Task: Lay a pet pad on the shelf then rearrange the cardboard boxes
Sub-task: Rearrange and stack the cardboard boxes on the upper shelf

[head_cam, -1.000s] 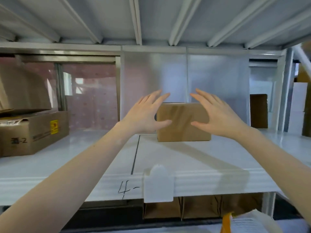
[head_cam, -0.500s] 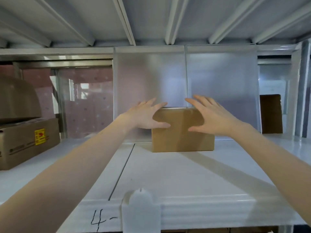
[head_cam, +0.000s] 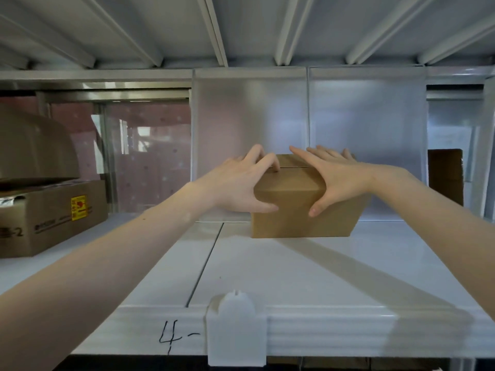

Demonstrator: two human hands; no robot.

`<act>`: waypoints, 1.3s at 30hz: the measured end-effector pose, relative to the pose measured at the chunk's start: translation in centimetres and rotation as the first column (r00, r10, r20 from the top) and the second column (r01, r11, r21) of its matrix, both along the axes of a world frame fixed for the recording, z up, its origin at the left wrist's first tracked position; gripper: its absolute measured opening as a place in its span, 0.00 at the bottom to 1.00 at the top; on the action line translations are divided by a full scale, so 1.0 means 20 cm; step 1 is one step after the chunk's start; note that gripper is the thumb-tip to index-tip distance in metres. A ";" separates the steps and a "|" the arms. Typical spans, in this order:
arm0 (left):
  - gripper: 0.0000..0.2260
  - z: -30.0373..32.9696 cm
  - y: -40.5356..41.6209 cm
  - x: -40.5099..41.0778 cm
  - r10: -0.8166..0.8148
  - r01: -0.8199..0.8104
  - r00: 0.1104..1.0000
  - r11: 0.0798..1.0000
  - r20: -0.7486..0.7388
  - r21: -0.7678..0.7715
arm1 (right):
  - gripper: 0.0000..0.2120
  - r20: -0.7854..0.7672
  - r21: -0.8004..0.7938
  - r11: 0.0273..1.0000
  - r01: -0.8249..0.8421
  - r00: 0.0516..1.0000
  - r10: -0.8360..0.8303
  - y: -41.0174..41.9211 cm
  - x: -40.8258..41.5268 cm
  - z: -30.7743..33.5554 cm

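Head view: left hand (head_cam: 241, 183) and right hand (head_cam: 340, 180) grip small cardboard box (head_cam: 300, 207) between them, fingers curled over top, thumbs on front, on shelf (head_cam: 294, 274).

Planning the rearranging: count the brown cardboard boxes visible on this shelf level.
3: small brown cardboard box gripped centre; large printed cardboard box left; dark brown cardboard box far right. More may be hidden.
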State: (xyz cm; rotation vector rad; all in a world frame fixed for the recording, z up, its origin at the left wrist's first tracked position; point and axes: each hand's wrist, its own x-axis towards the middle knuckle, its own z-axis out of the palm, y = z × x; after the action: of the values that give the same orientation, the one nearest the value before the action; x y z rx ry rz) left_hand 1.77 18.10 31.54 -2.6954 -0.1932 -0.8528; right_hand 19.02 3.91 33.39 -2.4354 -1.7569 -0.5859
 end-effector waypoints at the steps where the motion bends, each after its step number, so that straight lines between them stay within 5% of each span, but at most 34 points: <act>1: 0.28 -0.01 -0.01 -0.02 -0.013 0.012 1.000 0.999 0.014 0.035 | 0.60 0.004 0.012 1.000 -0.001 1.000 0.001 -0.01 -0.02 0.00; 11: 0.51 0.05 0.02 -0.40 -0.014 0.018 0.986 1.000 0.168 -0.025 | 0.53 0.339 0.365 0.917 -0.162 0.940 0.031 -0.06 -0.44 -0.03; 22: 0.52 0.07 0.15 -1.31 0.141 -0.218 0.899 0.965 0.415 0.144 | 0.45 0.567 0.501 0.764 -0.406 0.821 0.065 0.27 -1.23 -0.02; 29: 0.48 -0.02 0.42 -1.91 0.178 -0.388 0.775 0.891 0.606 0.236 | 0.42 0.441 0.550 0.709 -0.441 0.874 0.201 0.50 -1.68 0.04; 33: 0.45 -0.08 0.61 -2.20 0.145 -0.433 0.724 0.856 0.675 0.281 | 0.43 0.139 0.619 0.702 -0.351 0.929 0.342 0.64 -1.86 0.06; 36: 0.44 -0.10 0.72 -2.37 0.171 -0.431 0.723 0.869 0.670 0.243 | 0.39 -0.113 0.613 0.685 -0.395 0.813 0.570 0.76 -1.99 0.05; 39: 0.46 -0.09 0.82 -2.50 0.182 -0.372 0.751 0.911 0.634 0.179 | 0.33 -0.134 0.638 0.616 -0.462 0.721 0.680 0.89 -2.14 0.01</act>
State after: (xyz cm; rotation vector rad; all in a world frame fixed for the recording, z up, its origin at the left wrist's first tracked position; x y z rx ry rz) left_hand -48.18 34.41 29.68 -1.9619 -0.5507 -1.4881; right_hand -23.75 21.61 33.61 -1.3338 -1.7372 -0.4401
